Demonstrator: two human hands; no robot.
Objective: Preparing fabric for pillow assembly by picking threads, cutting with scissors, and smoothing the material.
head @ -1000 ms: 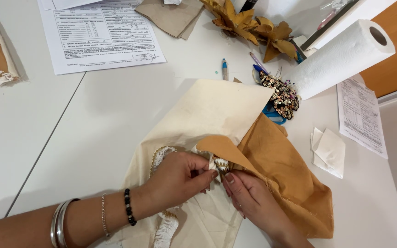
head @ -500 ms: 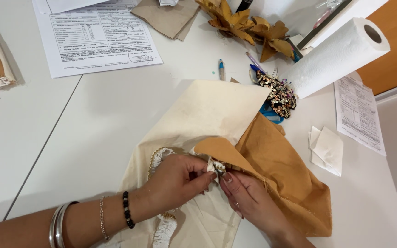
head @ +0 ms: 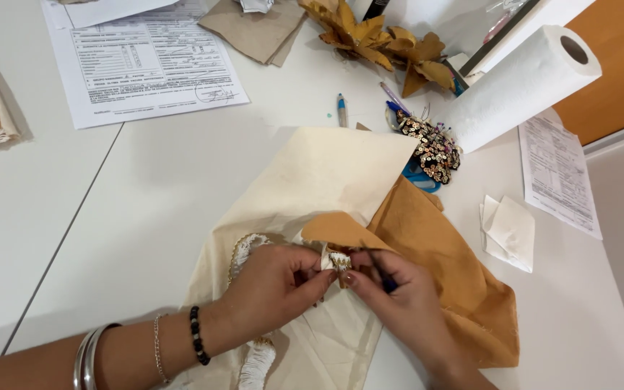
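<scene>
White worktop [head: 139,209] carries the sewing. Left hand [head: 276,285] pinches a bit of lace trim [head: 337,258] against the cream cloth [head: 319,180], likely to keep it steady — right hand [head: 399,296] meets it, fingers closed on a thin dark tool. Mustard cloth [head: 442,260] lies underneath, pushed right; a paper-towel roll [head: 521,87] and printed sheet [head: 146,68] sit beyond.

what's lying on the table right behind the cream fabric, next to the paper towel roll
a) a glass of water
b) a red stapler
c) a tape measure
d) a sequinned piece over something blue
d: a sequinned piece in gold and dark tones lies over a blue object, between the cream fabric and the paper towel roll.
</scene>
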